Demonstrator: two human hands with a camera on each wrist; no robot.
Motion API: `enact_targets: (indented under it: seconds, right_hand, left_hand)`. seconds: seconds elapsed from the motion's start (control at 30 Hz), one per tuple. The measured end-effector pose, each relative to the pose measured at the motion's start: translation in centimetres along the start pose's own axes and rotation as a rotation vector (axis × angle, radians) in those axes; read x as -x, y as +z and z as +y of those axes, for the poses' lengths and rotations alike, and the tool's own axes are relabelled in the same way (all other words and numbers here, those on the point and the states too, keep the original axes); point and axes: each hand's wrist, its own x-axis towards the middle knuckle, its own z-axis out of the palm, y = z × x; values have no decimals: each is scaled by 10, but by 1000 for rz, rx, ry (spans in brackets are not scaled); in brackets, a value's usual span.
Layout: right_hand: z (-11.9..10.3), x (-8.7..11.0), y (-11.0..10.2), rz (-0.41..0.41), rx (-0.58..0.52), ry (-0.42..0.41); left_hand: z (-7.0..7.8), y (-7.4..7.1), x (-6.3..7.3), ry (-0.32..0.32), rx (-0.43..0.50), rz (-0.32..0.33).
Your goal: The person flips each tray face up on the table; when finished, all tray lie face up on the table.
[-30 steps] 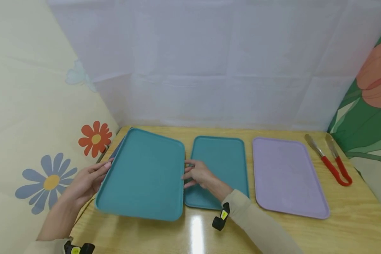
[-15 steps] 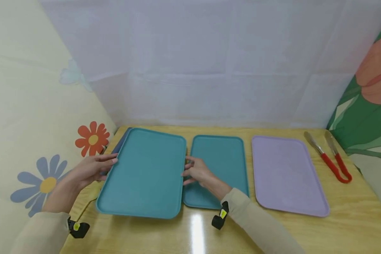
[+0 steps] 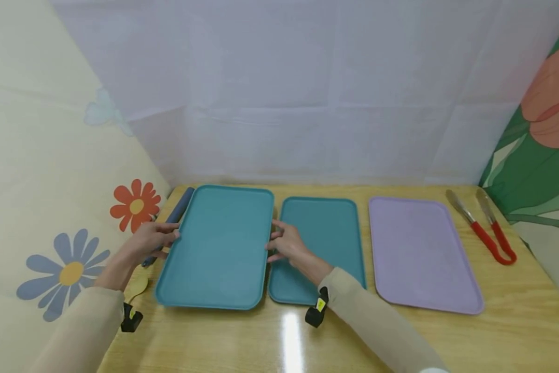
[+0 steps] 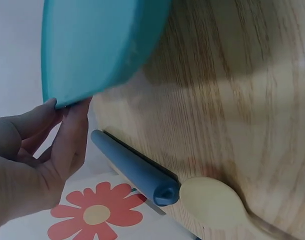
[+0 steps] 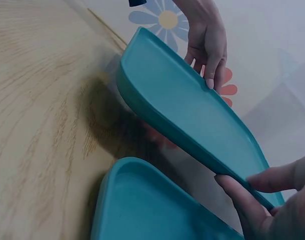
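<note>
A teal tray [image 3: 216,248] is held between both hands, raised over the wooden table as the right wrist view shows. My left hand [image 3: 151,241] pinches its left rim, thumb on top and fingers beneath. On the opposite rim my right hand [image 3: 288,242] grips with thumb and fingers, seen close up in the right wrist view. A second teal tray [image 3: 326,238] lies on the table just under and beside the right hand. Below the left hand, a blue rolling pin [image 4: 135,167] and a pale spoon [image 4: 212,200] lie on the wood.
To the right lies a lilac tray [image 3: 424,254]. Metal tongs with red handles [image 3: 489,241] rest beyond it near the table's right edge. A white cloth [image 3: 270,93] hangs along the back, and flower-patterned fabric [image 3: 65,181] covers the left side.
The held tray has levelled out and its near edge has shifted right and away from me. The left hand moved right with it, uncovering the rolling pin and spoon.
</note>
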Motion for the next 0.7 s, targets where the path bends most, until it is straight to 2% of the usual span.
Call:
enact_targets:
  seconds: [0.2,0.33,0.53,0.7]
  right_hand:
    - [-5,-5,4,23,29,1]
    - [-6,-10,4,30,50,11]
    - [-6,-17,5,48,91,21]
    - [-6,-22,6,61,133,14]
  left_hand:
    - [1,5,-12,-15,-76,45]
    - [5,11,-17,-28,-123,50]
    - [11,17,-24,27,-249,95]
    - [4,20,-31,64,-278,125]
